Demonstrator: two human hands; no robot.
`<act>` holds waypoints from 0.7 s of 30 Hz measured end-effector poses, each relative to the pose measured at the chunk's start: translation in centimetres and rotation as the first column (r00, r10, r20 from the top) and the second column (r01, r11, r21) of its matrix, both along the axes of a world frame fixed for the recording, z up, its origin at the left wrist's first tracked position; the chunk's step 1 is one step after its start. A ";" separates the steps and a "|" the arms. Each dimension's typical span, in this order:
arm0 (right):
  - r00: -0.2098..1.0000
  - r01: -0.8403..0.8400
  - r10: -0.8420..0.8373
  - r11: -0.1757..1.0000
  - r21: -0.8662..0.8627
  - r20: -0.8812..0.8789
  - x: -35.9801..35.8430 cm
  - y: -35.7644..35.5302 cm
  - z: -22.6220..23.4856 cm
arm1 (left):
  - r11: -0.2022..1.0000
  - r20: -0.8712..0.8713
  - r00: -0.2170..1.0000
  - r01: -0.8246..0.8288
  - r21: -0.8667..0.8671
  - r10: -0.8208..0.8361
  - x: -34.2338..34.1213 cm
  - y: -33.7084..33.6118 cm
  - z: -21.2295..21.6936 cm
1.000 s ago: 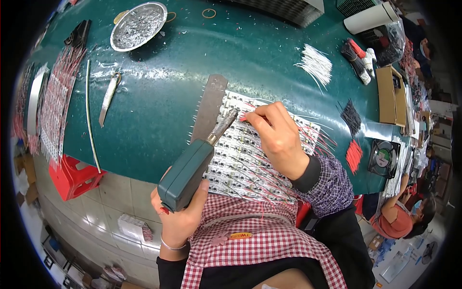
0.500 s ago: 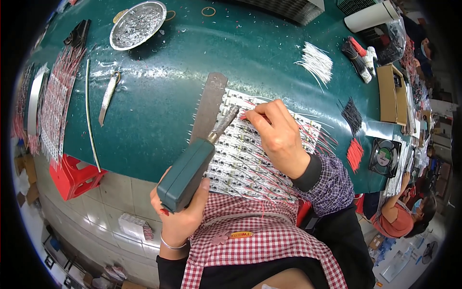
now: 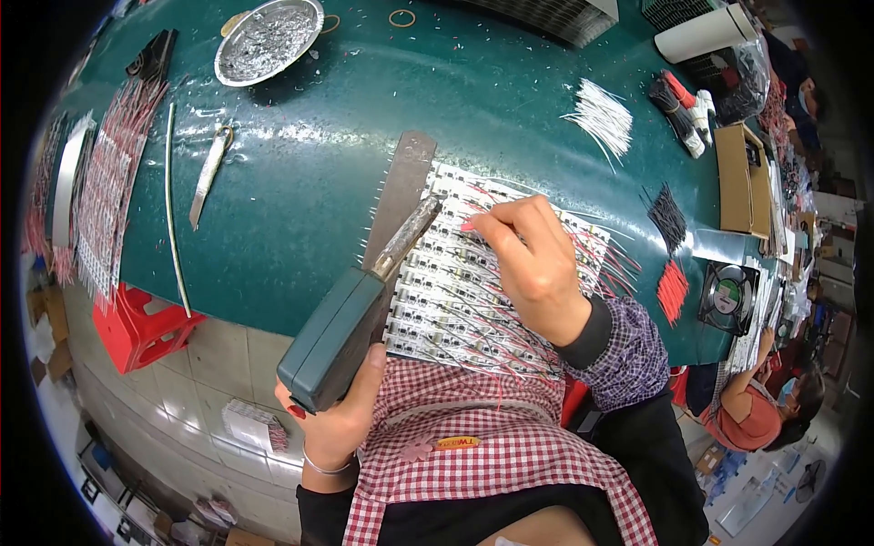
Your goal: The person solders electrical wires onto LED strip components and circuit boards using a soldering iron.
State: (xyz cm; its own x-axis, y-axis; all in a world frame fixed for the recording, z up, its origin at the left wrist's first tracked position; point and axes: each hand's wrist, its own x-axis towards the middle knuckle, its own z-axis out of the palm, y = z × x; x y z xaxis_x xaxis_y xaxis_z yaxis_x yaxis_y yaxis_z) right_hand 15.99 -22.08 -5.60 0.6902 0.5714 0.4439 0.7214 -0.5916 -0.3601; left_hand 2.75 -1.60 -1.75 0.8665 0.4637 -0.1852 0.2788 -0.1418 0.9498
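My left hand [image 3: 339,420] is wrapped round the dark green body of a soldering gun [image 3: 332,337]. Its metal barrel slants up to the right, and the tip is over the upper left part of a white sheet of small circuit boards [image 3: 414,314]. Rows of black parts and thin red, black and white wires cover the sheet. Above those boards, my right hand [image 3: 537,264] pinches with thumb and forefinger at what looks like a red wire [image 3: 468,225], a little right of the tip. A flat grey metal strip [image 3: 397,196] lies along the sheet's left edge.
A metal bowl of solder scraps [image 3: 269,44] stands at the far left, above a wrapped blade [image 3: 208,177]. Wired boards [image 3: 114,182] lie on the left. To the right are white wires [image 3: 603,118], black wires [image 3: 669,218], red wires [image 3: 672,293] and a fan [image 3: 728,293].
The soldering gun has shifted left and slightly down with my left hand, its tip drawing away from my right fingers. My right hand has moved slightly right and down, still pinched.
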 end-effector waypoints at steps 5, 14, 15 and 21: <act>0.998 -0.021 0.021 1.000 0.015 -0.051 -0.6 0.2 -0.2 | 0.999 -0.035 0.999 0.023 0.022 -0.022 -0.6 0.1 -0.2; 0.998 -0.006 0.004 1.000 -0.027 -0.059 -0.6 0.3 -0.3 | 0.997 0.010 0.997 0.070 -0.031 -0.070 -0.1 0.1 -0.3; 0.998 -0.001 -0.001 0.999 -0.033 -0.068 -0.7 0.3 -0.2 | 0.996 -0.001 0.997 0.077 -0.041 -0.077 -0.1 0.1 -0.3; 0.998 0.010 -0.013 0.999 -0.041 -0.059 -0.7 0.3 -0.4 | 0.997 -0.013 0.998 0.069 -0.045 -0.069 -0.1 0.0 -0.5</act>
